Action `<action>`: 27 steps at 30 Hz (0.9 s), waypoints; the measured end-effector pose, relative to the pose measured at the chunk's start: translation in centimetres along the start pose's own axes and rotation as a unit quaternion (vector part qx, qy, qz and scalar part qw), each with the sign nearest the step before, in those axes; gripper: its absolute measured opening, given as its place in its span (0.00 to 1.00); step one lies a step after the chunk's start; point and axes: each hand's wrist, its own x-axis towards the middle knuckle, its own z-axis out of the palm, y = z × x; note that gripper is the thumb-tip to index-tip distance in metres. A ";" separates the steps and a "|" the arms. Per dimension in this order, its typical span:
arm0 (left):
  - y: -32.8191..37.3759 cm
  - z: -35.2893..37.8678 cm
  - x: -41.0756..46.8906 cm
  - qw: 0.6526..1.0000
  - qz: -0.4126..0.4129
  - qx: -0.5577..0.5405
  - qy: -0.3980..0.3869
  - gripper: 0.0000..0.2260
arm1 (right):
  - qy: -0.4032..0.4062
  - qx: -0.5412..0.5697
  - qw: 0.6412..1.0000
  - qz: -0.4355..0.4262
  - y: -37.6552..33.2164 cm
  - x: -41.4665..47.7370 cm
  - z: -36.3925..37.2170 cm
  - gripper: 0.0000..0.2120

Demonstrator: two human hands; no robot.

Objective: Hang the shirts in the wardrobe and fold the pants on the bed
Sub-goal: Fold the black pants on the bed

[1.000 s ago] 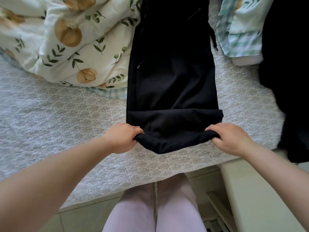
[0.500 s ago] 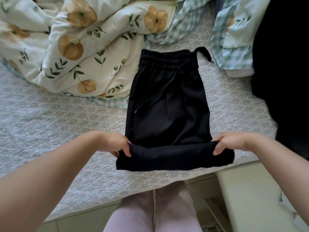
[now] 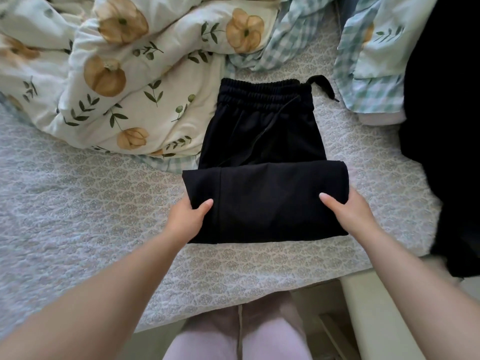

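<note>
Black pants [image 3: 262, 141] lie on the bed [image 3: 78, 193], waistband and drawstring at the far end. Their near part is folded over into a thick band across the middle. My left hand [image 3: 188, 216] grips the left end of that folded band, thumb on top and fingers underneath. My right hand [image 3: 349, 211] grips the right end the same way. A second dark garment [image 3: 446, 126] lies at the right edge of the bed.
A crumpled floral duvet [image 3: 117, 74] fills the far left of the bed, touching the pants' left side. A green checked cloth [image 3: 368, 74] lies at the far right. A pale cabinet top [image 3: 384, 320] stands at the bed's near right corner.
Both hands have carried the pants' near end up and over, away from me, so the fold has grown from a narrow roll into a wide band. My thumbs now lie on top.
</note>
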 end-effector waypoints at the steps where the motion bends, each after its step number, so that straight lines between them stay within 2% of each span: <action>1: -0.2 0.5 -0.2 1.000 0.010 0.012 0.020 0.17 | 0.024 -0.029 0.999 -0.004 0.4 -0.3 0.4 0.19; 5: -0.4 1.5 -0.5 0.991 0.010 0.126 0.050 0.17 | 0.045 -0.127 0.990 0.029 1.8 -1.2 1.2 0.18; 10: 2.7 0.5 1.0 0.981 0.035 0.040 0.188 0.27 | 0.118 -0.030 0.992 0.027 -0.1 0.6 0.4 0.24; 13: 4.5 0.6 3.1 0.976 0.054 0.101 0.187 0.30 | 0.083 -0.034 0.996 0.019 -1.9 2.6 0.2 0.26; 15: 5.1 1.0 3.8 0.979 0.027 0.105 0.172 0.28 | 0.056 -0.041 0.997 0.019 -2.5 3.5 0.5 0.24; 17: 4.8 1.4 4.0 0.983 0.016 0.083 0.165 0.24 | 0.064 -0.037 0.997 -0.004 -2.8 3.9 0.8 0.17; 19: 4.2 1.4 4.2 0.983 0.043 0.053 0.171 0.20 | 0.097 -0.032 0.994 -0.048 -2.8 3.9 1.0 0.11; 22: 4.3 0.8 4.7 0.980 0.068 0.009 0.184 0.15 | 0.133 0.002 0.989 -0.063 -2.5 3.7 1.4 0.10; 23: 4.4 0.7 5.0 0.980 0.075 0.015 0.186 0.15 | 0.136 -0.012 0.989 -0.054 -2.5 3.6 1.6 0.11; 25: 4.3 0.7 5.1 0.976 0.094 0.064 0.185 0.16 | 0.179 -0.153 0.967 -0.096 -2.6 3.2 1.5 0.18; 27: 3.6 0.5 4.1 0.964 0.108 0.135 0.203 0.20 | 0.215 -0.298 0.897 -0.245 -2.6 2.1 1.5 0.23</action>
